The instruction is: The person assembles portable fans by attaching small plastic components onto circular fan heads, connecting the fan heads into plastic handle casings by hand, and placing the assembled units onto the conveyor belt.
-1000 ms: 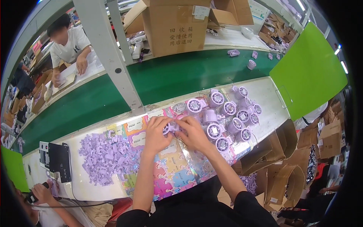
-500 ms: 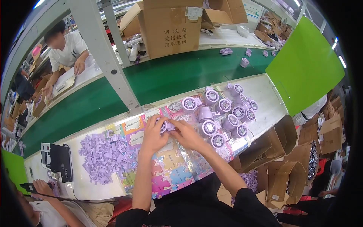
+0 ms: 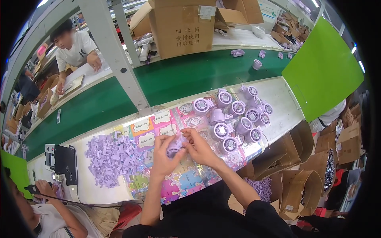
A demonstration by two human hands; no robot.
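A lilac round fan-like housing (image 3: 173,151) is between my two hands, over the colourful printed sheets. My left hand (image 3: 163,159) is closed around its left side. My right hand (image 3: 199,148) has its fingertips pinched at the small bracket on the housing's right edge. Part of the housing is hidden by my fingers, and it is slightly blurred. Several similar lilac housings (image 3: 221,130) with thin wires stand in a group to the right. A heap of small lilac plastic parts (image 3: 113,158) lies to the left of my hands.
A green conveyor belt (image 3: 190,75) runs behind the table, with a few lilac parts on it. Also around are a grey post (image 3: 126,67), a big cardboard box (image 3: 184,33), a green panel (image 3: 327,67) and a black device (image 3: 65,164). Co-workers sit opposite and at left.
Both hands have shifted slightly nearer with the housing, which has turned so more of it shows. My right fingers have moved to its upper right edge. The co-worker opposite has moved their hands.
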